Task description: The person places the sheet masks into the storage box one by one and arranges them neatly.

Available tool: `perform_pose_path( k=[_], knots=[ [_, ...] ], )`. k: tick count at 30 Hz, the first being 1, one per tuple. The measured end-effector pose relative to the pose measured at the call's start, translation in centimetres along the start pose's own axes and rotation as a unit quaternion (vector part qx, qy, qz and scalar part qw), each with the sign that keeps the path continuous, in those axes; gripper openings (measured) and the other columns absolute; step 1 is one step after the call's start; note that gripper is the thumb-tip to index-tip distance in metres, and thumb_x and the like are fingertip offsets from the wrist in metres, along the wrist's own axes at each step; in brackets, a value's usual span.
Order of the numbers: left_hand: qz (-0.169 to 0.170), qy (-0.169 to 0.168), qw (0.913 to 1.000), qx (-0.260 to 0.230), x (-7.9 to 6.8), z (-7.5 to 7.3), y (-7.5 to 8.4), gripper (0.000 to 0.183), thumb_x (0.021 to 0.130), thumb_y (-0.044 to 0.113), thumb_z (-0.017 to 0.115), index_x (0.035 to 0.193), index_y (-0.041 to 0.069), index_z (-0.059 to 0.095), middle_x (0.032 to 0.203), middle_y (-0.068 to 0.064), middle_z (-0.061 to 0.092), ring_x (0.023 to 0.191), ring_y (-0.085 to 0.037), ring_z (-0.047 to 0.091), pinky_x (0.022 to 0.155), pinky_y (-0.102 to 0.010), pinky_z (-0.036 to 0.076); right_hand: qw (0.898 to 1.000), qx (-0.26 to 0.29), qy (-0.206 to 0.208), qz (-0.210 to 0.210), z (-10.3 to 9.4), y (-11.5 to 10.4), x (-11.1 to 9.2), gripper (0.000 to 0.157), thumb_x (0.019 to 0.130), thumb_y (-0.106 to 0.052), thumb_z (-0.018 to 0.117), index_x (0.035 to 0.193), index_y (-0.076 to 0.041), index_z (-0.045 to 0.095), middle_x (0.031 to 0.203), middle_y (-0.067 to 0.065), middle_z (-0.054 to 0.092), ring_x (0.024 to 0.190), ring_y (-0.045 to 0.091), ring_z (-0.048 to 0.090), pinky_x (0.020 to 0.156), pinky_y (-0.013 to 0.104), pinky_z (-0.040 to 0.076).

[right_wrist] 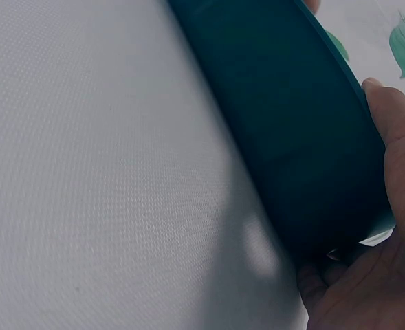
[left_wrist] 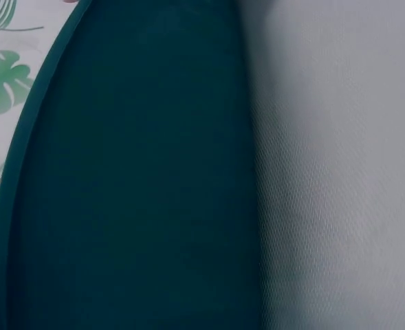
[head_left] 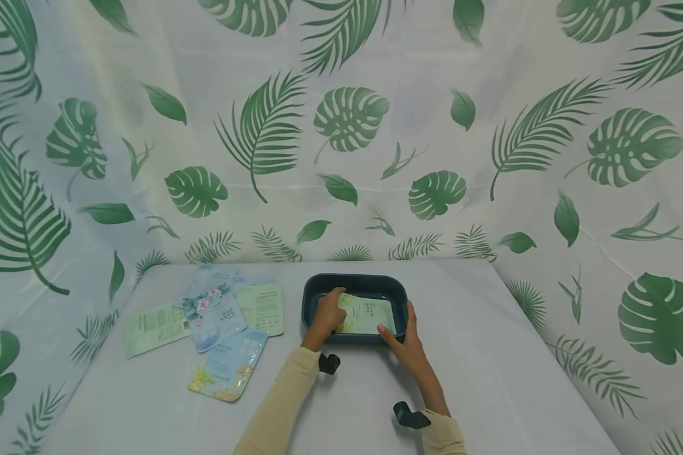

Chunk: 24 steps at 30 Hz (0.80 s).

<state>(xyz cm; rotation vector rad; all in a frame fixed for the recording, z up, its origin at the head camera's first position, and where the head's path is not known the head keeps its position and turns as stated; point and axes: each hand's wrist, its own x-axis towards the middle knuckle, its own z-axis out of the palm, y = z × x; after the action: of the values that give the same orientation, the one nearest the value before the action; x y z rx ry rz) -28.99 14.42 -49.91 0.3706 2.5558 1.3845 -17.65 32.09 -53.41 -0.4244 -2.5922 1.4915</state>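
Note:
A dark teal tray point(head_left: 355, 339) with raised walls stands on the white table, and a light green sheet mask packet point(head_left: 367, 316) lies inside it. Over the tray's left end, my left hand point(head_left: 327, 316) touches the packet's left edge; whether its fingers pinch the packet is hidden. My right hand point(head_left: 411, 351) grips the tray's near right corner, thumb over the rim and fingers along the outside. The right wrist view shows this right hand point(right_wrist: 388, 206) against the corner, with the tray wall point(right_wrist: 298, 130) beside it. In the left wrist view the tray's outer wall point(left_wrist: 133, 165) fills much of the picture.
Left of the tray, several sheet mask packets lie in a loose overlapping pile: a blue floral one point(head_left: 213, 313), a blue and yellow one point(head_left: 230, 366), and green ones point(head_left: 156, 328) partly beneath. A leaf-print curtain point(head_left: 341, 158) hangs behind the table point(head_left: 518, 379).

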Motion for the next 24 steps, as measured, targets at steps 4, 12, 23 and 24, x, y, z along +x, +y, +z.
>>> perform_pose_path(
  k=[4,12,23,24],
  knots=[
    [-0.012,-0.018,0.9997,0.008,0.14,0.10,-0.08,0.054,0.086,-0.006,0.056,0.138,0.005,0.052,0.136,-0.023,0.054,0.107,-0.031,0.052,0.078,-0.041,0.047,1.000,-0.002,-0.001,0.005,0.02,-0.12,0.04,0.099,0.091,-0.052,0.060,0.156,-0.027,-0.010,0.165,0.015,-0.002,0.149,0.044,0.008,0.114,0.065,0.018],
    [0.025,-0.018,0.9991,0.031,0.06,0.21,-0.19,0.047,0.091,0.001,0.058,0.137,0.000,0.048,0.123,-0.027,0.061,0.100,-0.033,0.059,0.086,-0.048,0.047,1.000,0.004,0.000,0.004,0.08,-0.41,-0.05,0.099,0.091,-0.051,0.061,0.157,-0.025,-0.009,0.165,0.016,-0.002,0.150,0.044,0.006,0.114,0.065,0.017],
    [0.065,0.032,0.9967,0.036,0.11,0.15,-0.37,0.038,0.091,-0.002,0.057,0.127,-0.011,0.054,0.124,-0.030,0.050,0.117,-0.043,0.051,0.097,-0.053,0.044,1.000,0.002,0.002,0.011,0.24,-0.38,0.15,0.100,0.091,-0.052,0.061,0.157,-0.024,-0.009,0.165,0.015,-0.003,0.150,0.043,0.005,0.115,0.064,0.015],
    [0.072,0.037,0.9958,0.042,0.12,0.14,-0.37,0.037,0.091,-0.003,0.057,0.126,-0.011,0.055,0.123,-0.031,0.053,0.117,-0.044,0.052,0.098,-0.053,0.044,1.000,0.002,0.001,0.012,0.26,-0.37,0.16,0.100,0.091,-0.052,0.061,0.157,-0.024,-0.009,0.165,0.015,-0.003,0.150,0.043,0.005,0.115,0.064,0.015]
  ],
)
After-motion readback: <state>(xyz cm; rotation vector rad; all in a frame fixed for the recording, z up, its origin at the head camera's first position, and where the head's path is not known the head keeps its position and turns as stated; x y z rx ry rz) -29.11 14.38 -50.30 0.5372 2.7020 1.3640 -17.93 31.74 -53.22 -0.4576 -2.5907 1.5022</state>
